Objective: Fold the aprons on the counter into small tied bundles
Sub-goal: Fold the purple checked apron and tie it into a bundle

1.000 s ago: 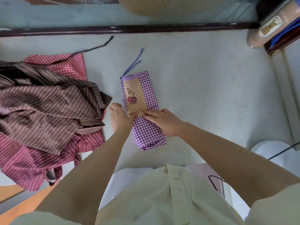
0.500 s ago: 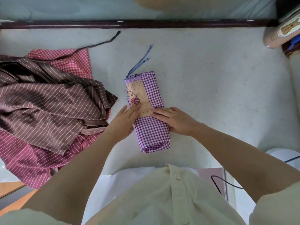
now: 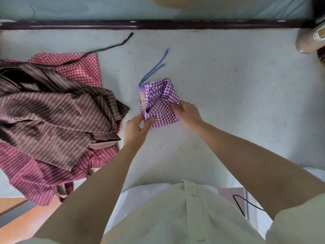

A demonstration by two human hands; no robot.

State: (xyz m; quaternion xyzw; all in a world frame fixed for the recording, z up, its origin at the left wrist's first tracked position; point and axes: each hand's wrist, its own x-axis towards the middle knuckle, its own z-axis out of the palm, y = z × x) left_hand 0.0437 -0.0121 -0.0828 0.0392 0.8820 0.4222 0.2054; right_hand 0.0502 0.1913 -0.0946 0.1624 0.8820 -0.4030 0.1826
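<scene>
**Step in hand: second fold of the strip.**
I have the purple checked apron (image 3: 161,103) on the counter (image 3: 237,106), with its near end raised and turned toward the far end. My left hand (image 3: 135,131) pinches the near left corner between thumb and forefinger. My right hand (image 3: 189,112) grips the right edge with its fingers curled onto the cloth; I cannot tell where its thumb is.

**Procedure, as I judge it.**
1. Carry both pinched corners forward level, so the turned edge lands square on the far edge.
2. Leave the striped ties (image 3: 154,69) lying free beyond the fingertips and do not trap them in the fold. They will be needed to bind the bundle.
3. Release only once the cloth is down, then press the crease flat.

The cloth looks thin and slack, so an uneven pull would skew the fold.

**Change from half a second ago.**
- The apron then lay as a long flat strip, with both hands resting straight-fingered on its middle.
- The tan pocket patch was then in full view. Now only a sliver shows, just left of my right fingers.
- The ties and the heap of striped aprons (image 3: 52,117), left of my left hand, have not shifted.
</scene>
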